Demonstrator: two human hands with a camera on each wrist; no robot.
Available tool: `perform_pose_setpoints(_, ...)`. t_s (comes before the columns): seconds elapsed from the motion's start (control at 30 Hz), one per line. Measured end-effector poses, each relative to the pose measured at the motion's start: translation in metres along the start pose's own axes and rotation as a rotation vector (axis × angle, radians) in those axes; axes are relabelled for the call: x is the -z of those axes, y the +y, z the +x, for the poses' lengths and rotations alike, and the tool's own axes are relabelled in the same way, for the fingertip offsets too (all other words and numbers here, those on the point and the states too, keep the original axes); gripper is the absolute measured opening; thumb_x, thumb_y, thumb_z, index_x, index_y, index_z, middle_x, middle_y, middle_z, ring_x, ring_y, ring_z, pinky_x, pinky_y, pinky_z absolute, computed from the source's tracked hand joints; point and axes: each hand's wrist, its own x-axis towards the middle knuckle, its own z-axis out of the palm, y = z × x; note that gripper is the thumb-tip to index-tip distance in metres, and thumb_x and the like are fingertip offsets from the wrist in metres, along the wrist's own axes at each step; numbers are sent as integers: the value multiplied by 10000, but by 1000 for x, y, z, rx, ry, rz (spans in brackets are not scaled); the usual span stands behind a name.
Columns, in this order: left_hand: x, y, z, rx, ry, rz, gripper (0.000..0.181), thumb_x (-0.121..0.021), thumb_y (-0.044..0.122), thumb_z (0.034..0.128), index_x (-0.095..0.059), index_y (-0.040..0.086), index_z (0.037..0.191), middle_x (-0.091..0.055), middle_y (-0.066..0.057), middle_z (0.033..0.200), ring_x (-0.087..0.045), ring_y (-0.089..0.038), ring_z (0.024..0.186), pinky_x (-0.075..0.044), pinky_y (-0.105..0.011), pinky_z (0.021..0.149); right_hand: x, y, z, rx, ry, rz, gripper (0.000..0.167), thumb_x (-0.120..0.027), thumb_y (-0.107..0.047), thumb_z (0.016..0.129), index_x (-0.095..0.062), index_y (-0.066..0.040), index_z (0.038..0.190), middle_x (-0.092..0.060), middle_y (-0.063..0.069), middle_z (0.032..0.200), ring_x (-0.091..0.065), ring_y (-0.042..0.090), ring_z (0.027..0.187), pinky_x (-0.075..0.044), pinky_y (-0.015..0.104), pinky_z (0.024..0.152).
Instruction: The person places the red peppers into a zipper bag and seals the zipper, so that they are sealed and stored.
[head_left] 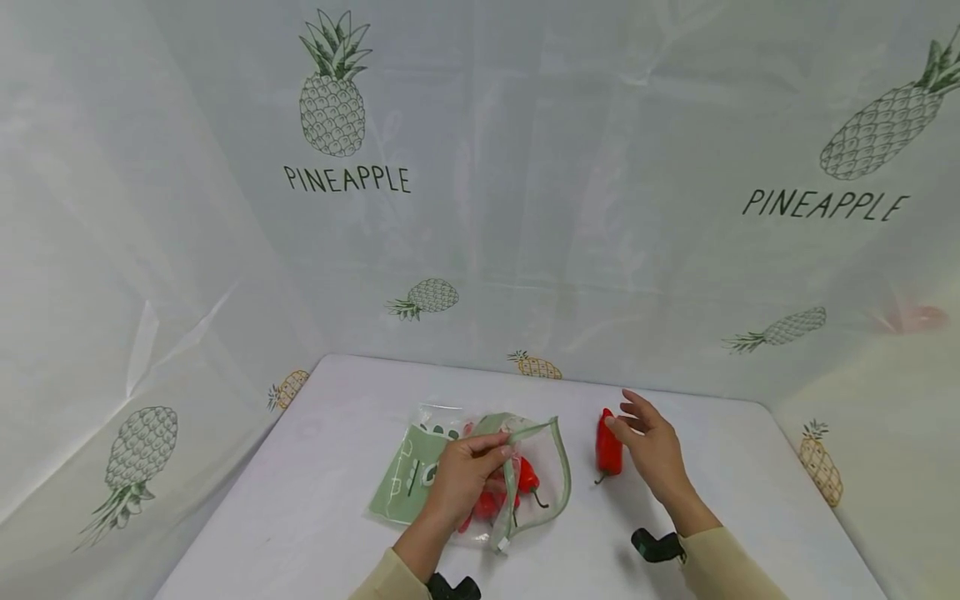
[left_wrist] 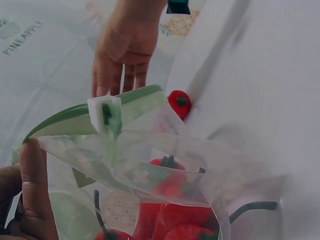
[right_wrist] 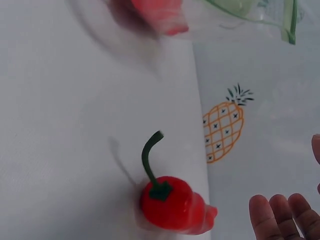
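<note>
My left hand (head_left: 459,475) pinched the zip bag (head_left: 408,483) by its rim (head_left: 567,482); my empty, spread right hand (head_left: 657,452) ideally needed to grip the chili pepper (head_left: 608,448) beside it mid-body.

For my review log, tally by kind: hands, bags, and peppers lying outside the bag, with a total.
Hands: 2 (left hand, right hand)
Bag: 1
Loose pepper: 1
Total: 4
</note>
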Motion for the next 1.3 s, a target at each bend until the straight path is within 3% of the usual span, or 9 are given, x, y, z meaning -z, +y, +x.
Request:
perform_pose_setpoints(0.6, -1, -2, 0, 3, 3, 16, 315, -775, 132, 966, -758, -1, 1252, -747, -85, 996, -686, -93, 709, -637, -240, 608, -1, 33, 13, -69, -82, -75, 830, -712, -336, 1020, -244, -176, 1687, -377, 233, 1648, -412, 456, 1461, -513, 643, 1097)
perform_pose_setpoints(1.0, -1, -4, -1, 11, 4, 34, 304, -777, 145, 967, -769, 37, 1251, -731, -73, 987, -671, -99, 705, -636, -242, 603, -5, 52, 22, -126, -111, -104, 870, -726, -342, 1002, -226, -144, 1686, -339, 299, 1621, -406, 493, 1431, -509, 643, 1100)
perform_pose_setpoints(1.3, -1, -7, 0, 9, 17, 31, 289, -772, 116, 966, -774, 45, 1246, -715, -52, 977, -641, -111, 691, -634, -246, 591, -13, 55, 31, -128, -105, -162, 862, -743, -321, 983, -263, -95, 1662, -377, 332, 1566, -452, 513, 1371, -577, 595, 1030)
